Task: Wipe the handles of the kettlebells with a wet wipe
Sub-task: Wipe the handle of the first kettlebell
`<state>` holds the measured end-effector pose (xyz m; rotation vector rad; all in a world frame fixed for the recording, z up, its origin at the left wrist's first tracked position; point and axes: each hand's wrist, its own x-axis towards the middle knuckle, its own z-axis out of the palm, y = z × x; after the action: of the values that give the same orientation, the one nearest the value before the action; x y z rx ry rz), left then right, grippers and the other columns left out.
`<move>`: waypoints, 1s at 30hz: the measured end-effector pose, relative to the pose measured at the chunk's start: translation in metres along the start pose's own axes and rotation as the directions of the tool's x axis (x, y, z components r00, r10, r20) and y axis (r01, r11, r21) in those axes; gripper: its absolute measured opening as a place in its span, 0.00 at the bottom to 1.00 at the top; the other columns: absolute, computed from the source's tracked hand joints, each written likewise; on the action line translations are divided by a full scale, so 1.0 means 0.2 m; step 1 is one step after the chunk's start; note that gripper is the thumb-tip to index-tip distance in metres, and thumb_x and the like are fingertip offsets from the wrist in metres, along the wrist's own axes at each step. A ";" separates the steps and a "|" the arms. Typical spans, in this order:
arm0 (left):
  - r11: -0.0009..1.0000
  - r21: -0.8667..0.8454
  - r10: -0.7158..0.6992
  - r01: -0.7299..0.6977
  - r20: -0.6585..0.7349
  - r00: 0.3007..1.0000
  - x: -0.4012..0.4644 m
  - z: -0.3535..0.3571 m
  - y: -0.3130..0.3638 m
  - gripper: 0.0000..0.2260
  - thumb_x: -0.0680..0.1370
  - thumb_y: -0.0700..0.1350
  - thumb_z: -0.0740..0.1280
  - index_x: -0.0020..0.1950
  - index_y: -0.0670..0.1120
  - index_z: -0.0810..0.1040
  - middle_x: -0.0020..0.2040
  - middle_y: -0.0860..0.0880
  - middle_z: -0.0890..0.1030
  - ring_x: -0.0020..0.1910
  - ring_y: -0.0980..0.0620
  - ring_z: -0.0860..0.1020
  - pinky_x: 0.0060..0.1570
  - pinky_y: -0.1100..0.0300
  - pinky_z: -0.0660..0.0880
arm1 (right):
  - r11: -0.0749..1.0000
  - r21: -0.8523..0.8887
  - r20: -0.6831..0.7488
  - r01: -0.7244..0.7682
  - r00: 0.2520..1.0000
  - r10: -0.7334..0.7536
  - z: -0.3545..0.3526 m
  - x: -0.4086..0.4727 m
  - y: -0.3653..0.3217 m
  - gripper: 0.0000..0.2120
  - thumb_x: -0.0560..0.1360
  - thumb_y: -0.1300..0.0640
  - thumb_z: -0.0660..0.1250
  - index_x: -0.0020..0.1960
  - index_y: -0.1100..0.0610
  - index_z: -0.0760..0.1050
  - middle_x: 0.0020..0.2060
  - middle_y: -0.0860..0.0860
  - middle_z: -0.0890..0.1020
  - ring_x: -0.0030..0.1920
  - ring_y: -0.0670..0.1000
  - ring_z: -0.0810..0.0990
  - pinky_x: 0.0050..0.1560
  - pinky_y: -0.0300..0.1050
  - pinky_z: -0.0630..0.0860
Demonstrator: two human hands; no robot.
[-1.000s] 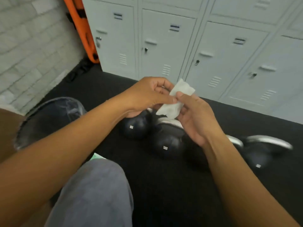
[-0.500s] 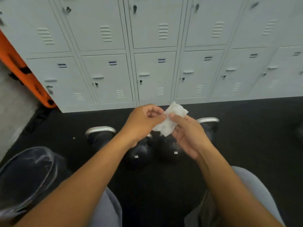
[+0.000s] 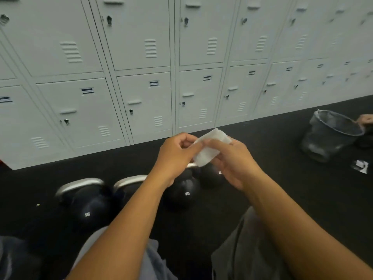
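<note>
Holding the wet wipe (image 3: 210, 147) up in front of me with both hands, above the kettlebells. My left hand (image 3: 177, 155) has its fingers curled in and pinches the left edge of the wipe, and my right hand (image 3: 234, 158) has it pinched between thumb and fingers on the other side, so both are clamped on the same folded white square. It sits between the two hands, a bit crumpled, with its top corner sticking up past my fingertips.

Down on the black floor (image 3: 282, 188) there's a row of black kettlebells right below my arms. The leftmost kettlebell (image 3: 88, 205) has its silver handle (image 3: 80, 183) fully in view, arched over the top. The second kettlebell (image 3: 123, 194) is just beside it and mostly hidden behind my left forearm, only part of its handle showing. The third kettlebell (image 3: 184, 191) shows its round body with a small white marking that I can't read, and the fourth kettlebell (image 3: 212, 174) peeks out between my wrists. The wipe isn't touching any of them.

Grey lockers (image 3: 141, 77) run along the back wall. Off to the right sits a bin with a clear liner (image 3: 331, 136), with a small black-and-white wrapper (image 3: 361, 166) lying on the floor near it. My knees in grey shorts (image 3: 242, 255) are at the bottom.
</note>
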<state>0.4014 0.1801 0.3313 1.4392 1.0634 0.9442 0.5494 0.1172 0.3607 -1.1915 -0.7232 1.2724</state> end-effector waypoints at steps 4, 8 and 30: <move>0.996 0.047 0.077 -0.081 0.076 0.994 0.13 0.12 0.04 0.07 0.75 0.57 0.77 0.47 0.56 0.85 0.44 0.55 0.86 0.46 0.53 0.84 0.48 0.52 0.83 | 0.980 -0.201 -0.016 -0.003 1.000 0.000 -0.15 0.07 -0.16 0.14 0.76 0.64 0.74 0.61 0.64 0.82 0.56 0.62 0.86 0.58 0.59 0.86 0.63 0.56 0.81; 0.981 0.132 0.126 -0.140 0.107 0.986 0.27 0.25 0.04 0.03 0.76 0.54 0.75 0.45 0.57 0.85 0.43 0.56 0.85 0.42 0.51 0.84 0.43 0.48 0.83 | 0.971 -0.239 -0.006 -0.012 1.000 0.011 -0.29 0.20 -0.16 0.12 0.79 0.65 0.71 0.61 0.67 0.82 0.56 0.64 0.86 0.56 0.58 0.87 0.60 0.54 0.82; 0.919 0.395 -0.137 0.018 0.275 0.952 1.11 0.77 -0.64 0.06 0.78 0.44 0.71 0.48 0.56 0.84 0.42 0.60 0.83 0.36 0.67 0.78 0.35 0.73 0.71 | 0.984 -0.150 -0.060 -0.092 0.995 0.084 -1.06 1.11 0.43 0.10 0.82 0.64 0.67 0.61 0.65 0.83 0.54 0.59 0.88 0.50 0.52 0.87 0.46 0.41 0.82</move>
<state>0.5963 0.3530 0.1865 1.7840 1.1088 0.4472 0.7635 0.2639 0.1767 -1.3908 -0.7461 1.2708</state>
